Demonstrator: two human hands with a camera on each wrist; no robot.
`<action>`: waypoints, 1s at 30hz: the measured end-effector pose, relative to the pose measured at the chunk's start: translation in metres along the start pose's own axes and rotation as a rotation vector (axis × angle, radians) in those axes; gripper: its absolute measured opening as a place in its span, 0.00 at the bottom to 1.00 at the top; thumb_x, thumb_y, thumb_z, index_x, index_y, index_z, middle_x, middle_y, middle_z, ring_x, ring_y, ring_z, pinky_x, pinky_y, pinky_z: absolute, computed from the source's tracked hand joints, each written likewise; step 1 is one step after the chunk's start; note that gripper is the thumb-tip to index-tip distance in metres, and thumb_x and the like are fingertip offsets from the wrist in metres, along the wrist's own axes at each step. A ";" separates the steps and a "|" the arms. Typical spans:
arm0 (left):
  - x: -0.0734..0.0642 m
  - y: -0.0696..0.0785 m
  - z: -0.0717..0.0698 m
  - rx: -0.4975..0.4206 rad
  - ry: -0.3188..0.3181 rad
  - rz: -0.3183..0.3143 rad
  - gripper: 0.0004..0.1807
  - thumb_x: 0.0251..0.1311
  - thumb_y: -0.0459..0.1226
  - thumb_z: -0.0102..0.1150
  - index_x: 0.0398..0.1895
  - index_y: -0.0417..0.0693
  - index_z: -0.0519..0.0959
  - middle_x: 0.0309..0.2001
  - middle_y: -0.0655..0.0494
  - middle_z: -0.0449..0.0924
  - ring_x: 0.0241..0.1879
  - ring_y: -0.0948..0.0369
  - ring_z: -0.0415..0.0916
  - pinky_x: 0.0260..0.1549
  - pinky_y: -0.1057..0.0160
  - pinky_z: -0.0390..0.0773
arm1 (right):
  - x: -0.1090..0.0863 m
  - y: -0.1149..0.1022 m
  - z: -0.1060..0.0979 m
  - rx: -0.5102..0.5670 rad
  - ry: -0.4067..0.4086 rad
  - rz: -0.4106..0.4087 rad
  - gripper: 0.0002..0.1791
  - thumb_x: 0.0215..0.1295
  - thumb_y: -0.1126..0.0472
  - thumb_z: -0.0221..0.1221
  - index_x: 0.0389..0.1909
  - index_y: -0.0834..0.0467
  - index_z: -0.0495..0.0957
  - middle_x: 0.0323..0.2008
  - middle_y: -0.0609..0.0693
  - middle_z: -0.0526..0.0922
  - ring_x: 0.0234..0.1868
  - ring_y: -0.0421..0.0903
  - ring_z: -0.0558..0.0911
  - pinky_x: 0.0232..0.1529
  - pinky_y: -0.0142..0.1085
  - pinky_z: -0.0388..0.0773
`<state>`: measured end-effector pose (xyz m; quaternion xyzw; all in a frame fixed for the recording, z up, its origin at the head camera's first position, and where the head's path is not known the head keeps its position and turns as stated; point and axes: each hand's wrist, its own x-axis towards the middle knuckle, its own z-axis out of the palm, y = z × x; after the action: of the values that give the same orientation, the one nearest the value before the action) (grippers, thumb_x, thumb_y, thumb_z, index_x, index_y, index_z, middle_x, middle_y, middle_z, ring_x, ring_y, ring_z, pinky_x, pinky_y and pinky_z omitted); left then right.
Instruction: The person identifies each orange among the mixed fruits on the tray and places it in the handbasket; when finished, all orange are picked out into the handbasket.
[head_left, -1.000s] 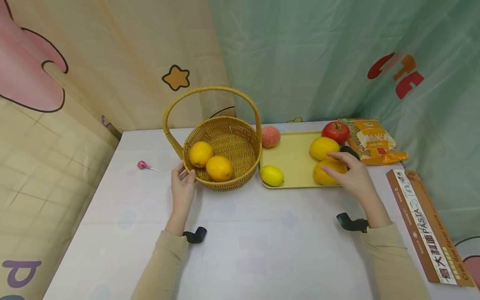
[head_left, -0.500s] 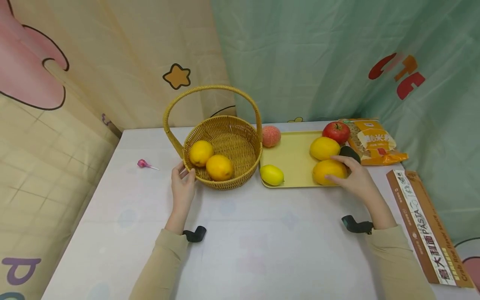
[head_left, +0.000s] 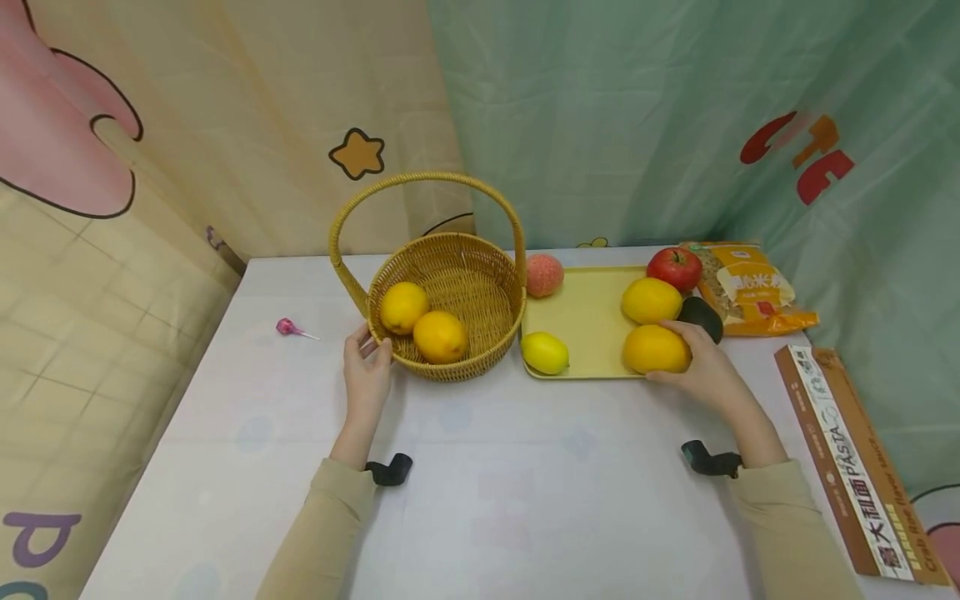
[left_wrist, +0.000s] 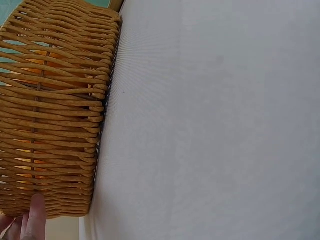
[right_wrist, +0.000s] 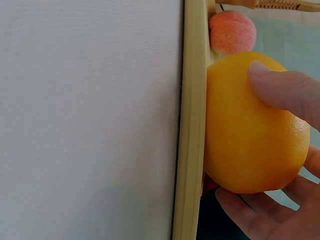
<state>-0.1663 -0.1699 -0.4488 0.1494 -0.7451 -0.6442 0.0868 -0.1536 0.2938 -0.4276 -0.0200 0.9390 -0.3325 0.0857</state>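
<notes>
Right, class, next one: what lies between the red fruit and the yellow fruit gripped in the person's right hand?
In the head view, another yellow fruit lies between the red fruit and the gripped fruit in the right hand.

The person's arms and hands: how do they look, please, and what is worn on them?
The left sleeve and right sleeve are long and plain beige, with creases. The left hand and right hand wear no gloves. A small black bent device sits at the left wrist, and a similar dark device at the right.
</notes>
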 end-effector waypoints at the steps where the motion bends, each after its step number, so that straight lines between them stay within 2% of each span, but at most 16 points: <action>1: 0.000 0.000 0.000 0.002 0.000 -0.003 0.29 0.72 0.35 0.48 0.72 0.39 0.55 0.70 0.42 0.60 0.64 0.51 0.64 0.61 0.52 0.78 | 0.000 0.000 0.001 0.000 0.006 0.004 0.50 0.57 0.50 0.70 0.74 0.61 0.54 0.70 0.70 0.55 0.66 0.70 0.59 0.66 0.73 0.56; 7: -0.001 0.002 -0.001 0.004 0.000 -0.006 0.29 0.72 0.35 0.48 0.72 0.39 0.55 0.69 0.42 0.60 0.64 0.52 0.65 0.60 0.54 0.78 | -0.001 0.000 0.007 0.016 0.072 0.017 0.51 0.54 0.46 0.72 0.72 0.62 0.56 0.69 0.70 0.60 0.65 0.69 0.61 0.66 0.71 0.58; 13: -0.002 0.003 -0.001 0.016 0.011 0.003 0.28 0.71 0.34 0.50 0.71 0.38 0.57 0.68 0.41 0.62 0.63 0.51 0.66 0.48 0.73 0.81 | -0.002 -0.007 0.015 0.060 0.120 0.014 0.51 0.53 0.44 0.72 0.71 0.64 0.57 0.68 0.70 0.62 0.65 0.68 0.63 0.66 0.70 0.60; 15: -0.002 0.003 -0.002 0.017 0.011 0.006 0.28 0.70 0.34 0.50 0.71 0.38 0.58 0.68 0.41 0.62 0.63 0.51 0.66 0.45 0.76 0.81 | -0.001 -0.013 0.016 0.068 0.139 0.002 0.51 0.53 0.43 0.72 0.70 0.63 0.58 0.68 0.69 0.63 0.65 0.68 0.63 0.66 0.69 0.61; 17: -0.002 0.003 -0.002 0.015 0.008 0.007 0.28 0.70 0.33 0.50 0.71 0.38 0.58 0.68 0.41 0.62 0.63 0.51 0.66 0.48 0.73 0.82 | 0.001 -0.020 0.016 0.075 0.153 -0.008 0.51 0.53 0.43 0.72 0.70 0.63 0.59 0.68 0.69 0.64 0.65 0.67 0.64 0.65 0.69 0.62; 23: -0.002 0.002 -0.002 0.006 -0.008 0.002 0.29 0.71 0.33 0.50 0.72 0.38 0.56 0.69 0.42 0.61 0.64 0.52 0.65 0.60 0.54 0.79 | 0.008 -0.045 0.020 0.117 0.153 -0.009 0.51 0.53 0.41 0.71 0.70 0.62 0.58 0.67 0.68 0.65 0.63 0.65 0.67 0.65 0.65 0.67; 30: -0.001 0.002 -0.002 -0.009 -0.006 0.000 0.29 0.71 0.33 0.50 0.72 0.38 0.56 0.69 0.42 0.60 0.64 0.51 0.64 0.61 0.52 0.78 | 0.022 -0.077 0.032 0.260 0.147 -0.090 0.47 0.55 0.46 0.72 0.70 0.60 0.60 0.67 0.64 0.67 0.63 0.63 0.69 0.65 0.59 0.71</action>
<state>-0.1645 -0.1713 -0.4460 0.1470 -0.7424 -0.6480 0.0851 -0.1712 0.2118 -0.4067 -0.0266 0.8898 -0.4555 0.0036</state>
